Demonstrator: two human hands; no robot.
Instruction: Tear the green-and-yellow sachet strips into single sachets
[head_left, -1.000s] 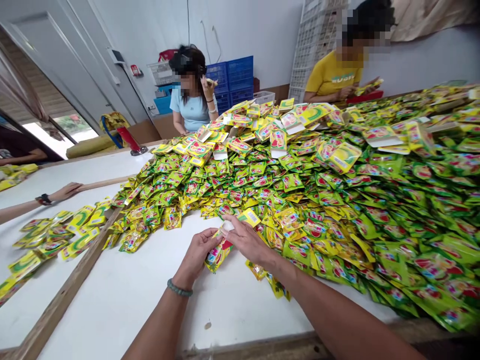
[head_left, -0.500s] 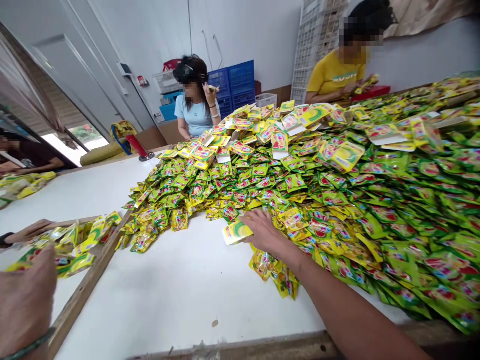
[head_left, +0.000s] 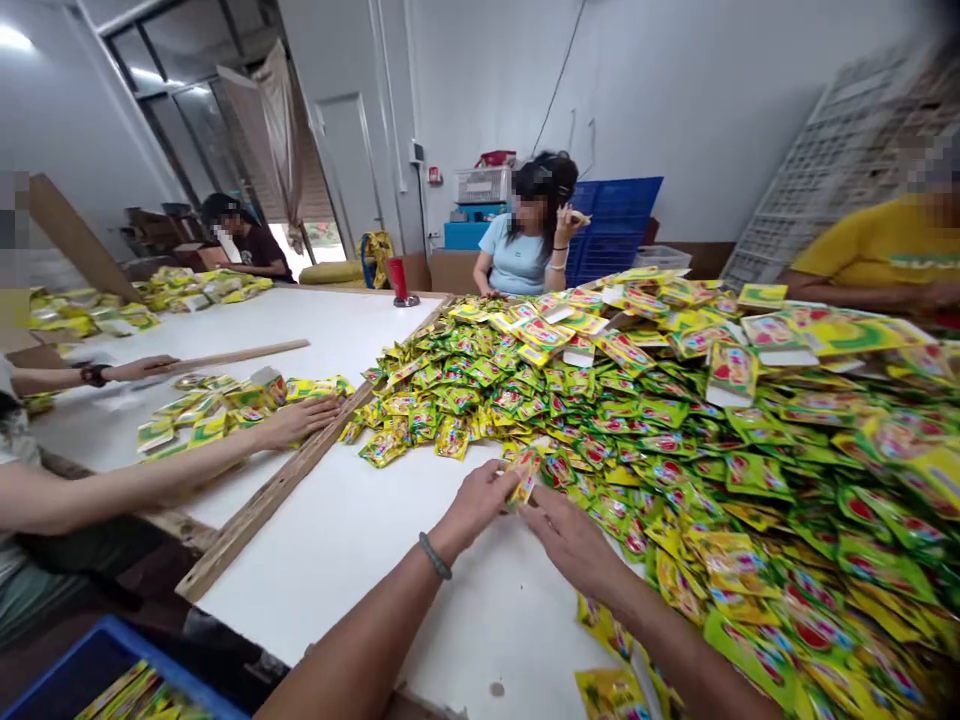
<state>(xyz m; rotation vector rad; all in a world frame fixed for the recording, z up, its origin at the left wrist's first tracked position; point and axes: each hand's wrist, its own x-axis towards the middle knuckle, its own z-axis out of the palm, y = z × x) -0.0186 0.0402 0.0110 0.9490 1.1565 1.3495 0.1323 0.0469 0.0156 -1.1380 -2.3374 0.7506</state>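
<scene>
A huge heap of yellow and green sachets [head_left: 675, 420] covers the right half of the white table [head_left: 352, 560]. My left hand [head_left: 484, 500], with a green bead bracelet on its wrist, pinches a few sachets [head_left: 523, 478] at the heap's near edge. My right hand [head_left: 574, 540] lies just right of it, fingers reaching to the same sachets and resting on the heap's edge. Flat yellow cartons [head_left: 757, 330] lie on top of the heap farther back.
A person's arm [head_left: 150, 470] at the left reaches to a small pile of sachets [head_left: 217, 405] beyond a wooden strip [head_left: 277, 490]. Three other people sit around the tables. A blue crate [head_left: 112, 680] with sachets stands at the lower left. Blue crates [head_left: 615, 210] stack by the back wall.
My left hand came back from the left side to the heap and took hold of sachets beside my right hand. The yellow carton my right hand held is gone. The camera turned left.
</scene>
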